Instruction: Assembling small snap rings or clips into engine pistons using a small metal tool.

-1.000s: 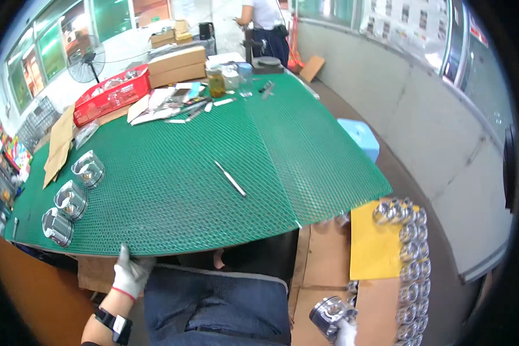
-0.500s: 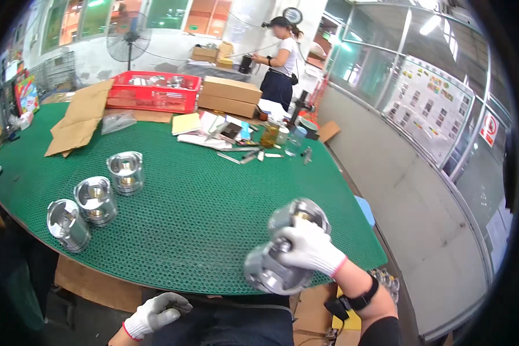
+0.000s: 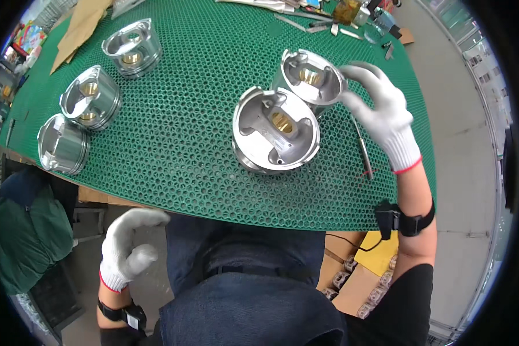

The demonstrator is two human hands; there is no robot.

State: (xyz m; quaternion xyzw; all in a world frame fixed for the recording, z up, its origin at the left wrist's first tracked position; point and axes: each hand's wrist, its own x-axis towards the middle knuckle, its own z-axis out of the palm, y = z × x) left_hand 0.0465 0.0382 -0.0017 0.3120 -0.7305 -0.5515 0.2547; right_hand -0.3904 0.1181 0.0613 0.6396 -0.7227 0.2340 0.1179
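Note:
My right hand, in a white knit glove with a red cuff edge, is open beside a silver metal piston. Its fingertips are at that piston's right rim; whether they touch it I cannot tell. A second piston stands just nearer to me, close against the first. Both have their hollow ends up, with brass-coloured pin bores showing inside. Off the table's front edge, at the lower left, my gloved left hand is held open, fingers curved and thumb apart, with nothing in it.
Three more pistons stand at the left on the green mat. A thin pen-like tool lies by my right wrist. Brown cardboard and jars are at the back. Below the right front edge, a box holds several pistons.
My view has tilted down. The two pistons that my right hand was carrying now stand on the mat, and its fingers have come off them. My left hand remains empty.

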